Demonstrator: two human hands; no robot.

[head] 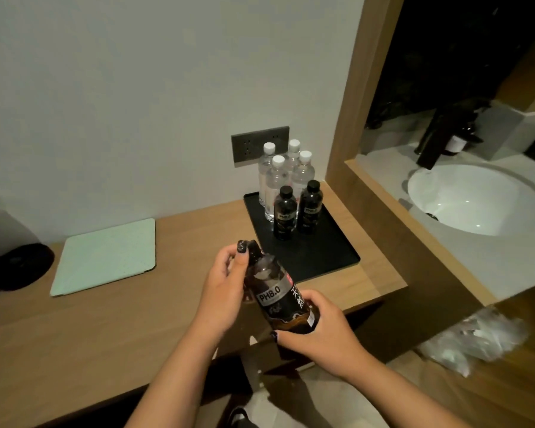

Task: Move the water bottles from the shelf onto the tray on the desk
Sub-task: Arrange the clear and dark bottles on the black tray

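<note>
Black tray [328,261] on counter [136,310] already carries four clear bottles [277,188] at its back, two dark bottles [286,214] before them. Nearer than tray, dark bottle [278,296] tilted: left hand [226,285] grips neck end, right hand [317,329] wraps base. Label reads "PH8.0".

We held one bottle [280,291] tilted above the bench [136,319], our left hand [223,291] at its neck, our right hand [315,325] round its base. Beyond the hands the tray [322,261] lay on the bench, bearing two short bottles [297,211] in front and four tall bottles [286,174] behind. Left of the left hand lay a flat pad [105,257]. Right of the right hand, past a partition [346,125], sat a sink [476,199].
</note>
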